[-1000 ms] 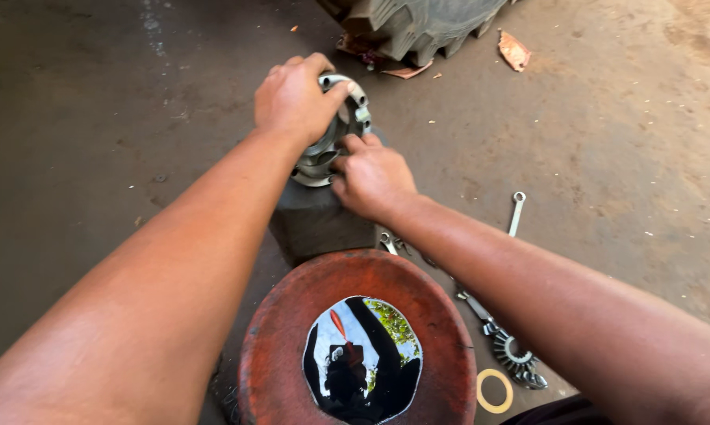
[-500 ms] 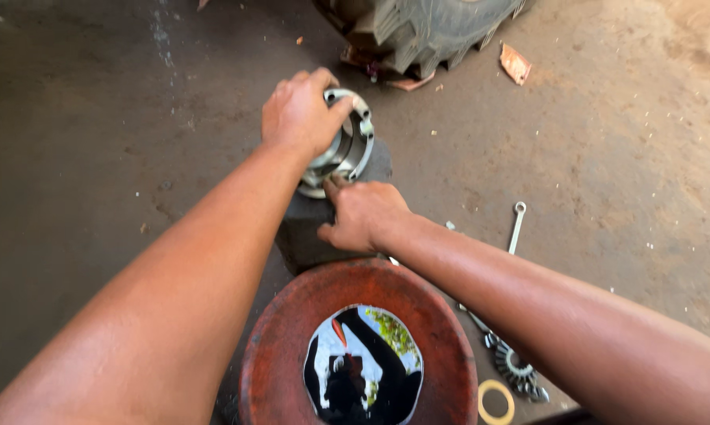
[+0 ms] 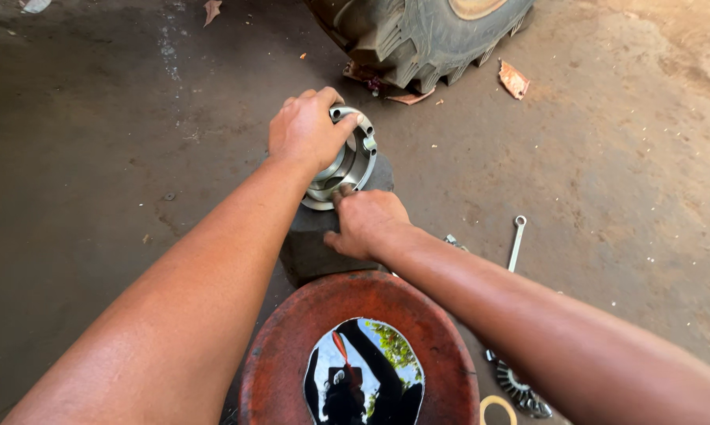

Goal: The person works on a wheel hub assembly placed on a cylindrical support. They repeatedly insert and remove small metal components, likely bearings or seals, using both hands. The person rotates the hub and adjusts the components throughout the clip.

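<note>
A: Metal hub [image 3: 347, 161], round, silvery, with short studs standing up around its rim. Sits centre frame, a little above the middle, on top of a dark block [image 3: 315, 248] that stands on the floor.

B: Hands on it?

A: Left hand [image 3: 306, 130] lies over the hub's upper left edge, fingers curled round the rim, thumb pressed near a stud. Grasping the hub. Right hand [image 3: 367, 222] rests just below the hub, at its lower edge, fingers bent under in a loose fist with one fingertip touching the hub's lower rim. Cannot tell whether it pinches anything.

B: What is closest beyond that?

A: Bottom centre, a rust-red bowl [image 3: 284, 362], round, holding a dark liquid [image 3: 363, 370] that mirrors sky, leaves and a figure. It sits just in front of the block.

B: To the right?

A: A spanner [image 3: 516, 242] lies on the floor, right of centre, well apart from the hub. Lower right, a toothed gear [image 3: 520, 389] partly hidden by the right forearm, and just beside it a pale yellow ring [image 3: 485, 405] at the bottom edge.

B: Farther out?

A: Top centre, a big lugged tyre [image 3: 418, 35], with scraps of torn card [image 3: 514, 79] near it. Floor [image 3: 95, 157] is dark, stained concrete, lighter and dusty towards the upper right.
</note>
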